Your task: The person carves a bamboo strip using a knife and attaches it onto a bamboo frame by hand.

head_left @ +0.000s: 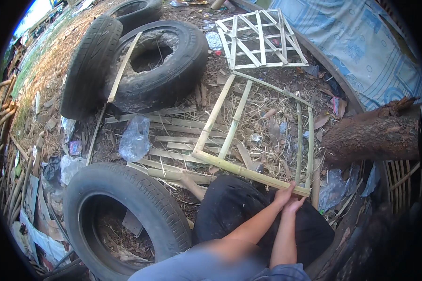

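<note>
A frame of split bamboo strips [251,173] slants up from my lap, its thick near bar lying across my dark-trousered knees. Two upright strips stand at its left, two at its right, and a thinner strip joins them at the far end. My left hand [282,196] is closed on the near bar close to its right end, thumb pointing up over it. Just beside it, my right hand [293,205] grips the same corner from below, where the right-hand strips meet the bar. Its fingertips are partly hidden by the bamboo.
A finished-looking bamboo lattice panel [260,40] lies beyond the frame. Old tyres [176,70] stand and lie at left, another tyre [159,206] by my left side. Loose bamboo slats [178,145], shavings and plastic bags [135,138] litter the ground. A thick log [375,133] lies right.
</note>
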`<action>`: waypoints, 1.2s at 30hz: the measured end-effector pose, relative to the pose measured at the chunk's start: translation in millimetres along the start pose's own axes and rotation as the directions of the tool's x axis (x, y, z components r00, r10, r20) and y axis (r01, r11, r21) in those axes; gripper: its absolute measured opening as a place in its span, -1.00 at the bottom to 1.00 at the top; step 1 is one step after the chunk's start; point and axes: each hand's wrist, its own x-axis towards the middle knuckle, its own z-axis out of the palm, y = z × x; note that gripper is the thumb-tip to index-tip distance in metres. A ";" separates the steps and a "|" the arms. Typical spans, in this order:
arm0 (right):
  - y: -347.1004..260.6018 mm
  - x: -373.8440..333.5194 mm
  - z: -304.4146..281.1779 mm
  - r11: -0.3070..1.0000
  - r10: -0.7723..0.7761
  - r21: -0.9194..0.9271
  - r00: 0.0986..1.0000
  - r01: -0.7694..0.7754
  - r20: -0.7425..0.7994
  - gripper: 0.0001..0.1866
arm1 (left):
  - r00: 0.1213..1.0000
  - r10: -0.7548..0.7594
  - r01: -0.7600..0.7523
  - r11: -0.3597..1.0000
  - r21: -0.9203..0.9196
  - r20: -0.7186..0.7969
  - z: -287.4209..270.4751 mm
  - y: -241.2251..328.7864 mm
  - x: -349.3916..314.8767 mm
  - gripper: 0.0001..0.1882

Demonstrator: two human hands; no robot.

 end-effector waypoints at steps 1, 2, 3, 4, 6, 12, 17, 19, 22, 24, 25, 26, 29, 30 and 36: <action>-0.8 -2.5 -0.8 1.000 -0.007 0.003 1.000 0.007 -0.006 -0.08 | 1.000 -0.012 0.013 0.999 0.031 -0.015 0.9 -1.0 -1.7 -0.52; -6.9 -4.5 0.8 1.000 -0.008 0.021 1.000 0.008 -0.009 -0.04 | 0.999 -0.028 0.030 0.997 0.064 -0.026 6.2 -1.1 -3.3 -0.51; -7.3 -5.7 2.4 1.000 -0.024 0.010 1.000 0.024 -0.007 -0.04 | 0.999 -0.028 0.028 1.000 0.010 -0.028 8.1 -2.1 -5.6 -0.54; -2.2 -7.1 2.9 1.000 -0.015 0.000 1.000 0.015 -0.007 -0.02 | 0.999 -0.033 0.033 0.999 0.000 -0.012 4.7 -0.9 -3.8 -0.54; -1.8 1.4 -7.5 0.999 -0.033 -0.040 0.998 0.035 0.050 0.00 | 0.998 -0.061 0.061 0.995 -0.075 0.004 1.4 -1.0 -0.5 -0.57; 0.3 -23.8 24.1 0.987 0.027 -0.158 0.996 -0.014 0.086 -0.26 | 0.986 -0.165 0.159 0.977 -0.140 -0.028 0.6 31.6 -18.5 -0.59; 13.8 18.9 -16.1 0.988 0.043 -0.155 0.994 -0.026 0.104 -0.53 | 0.995 -0.100 0.095 0.987 -0.127 -0.031 4.5 29.0 -22.5 -0.56; 13.0 2.4 -3.2 0.991 0.089 -0.109 0.992 -0.079 0.092 -0.66 | 0.987 -0.140 0.131 0.986 -0.106 -0.084 -1.5 34.4 -25.9 -0.61; 15.9 -2.6 2.3 0.984 0.067 -0.170 0.991 -0.047 0.113 -0.64 | 0.996 -0.066 0.061 0.995 -0.083 -0.064 -5.8 27.5 -22.2 -0.53; 13.7 -5.7 5.7 0.988 0.085 -0.139 0.992 -0.072 0.090 -0.64 | 0.995 -0.066 0.063 0.997 -0.049 -0.073 -6.8 26.4 -21.1 -0.55; 13.4 -7.8 9.9 0.989 0.096 -0.124 0.992 -0.085 0.080 -0.64 | 0.995 -0.068 0.065 0.997 -0.047 -0.069 -7.7 26.7 -18.2 -0.56; 11.6 -16.5 20.3 0.993 0.078 -0.092 0.993 -0.070 0.088 -0.59 | 0.995 -0.069 0.066 0.997 -0.046 -0.073 -10.7 28.0 -16.9 -0.56; 2.9 -25.2 30.2 0.999 0.041 -0.030 0.993 -0.038 0.110 -0.50 | 0.994 -0.080 0.077 0.996 -0.046 -0.073 -4.1 30.3 -20.6 -0.54; 3.9 -25.2 31.2 1.000 0.019 -0.012 0.990 -0.018 0.142 -0.46 | 0.996 -0.070 0.067 0.996 -0.063 -0.051 -4.7 30.6 -18.8 -0.54; 13.8 -10.1 16.2 0.975 -0.099 -0.186 0.987 0.122 0.126 -0.38 | 0.992 -0.081 0.090 0.992 0.094 -0.098 -6.2 22.0 -13.4 -0.57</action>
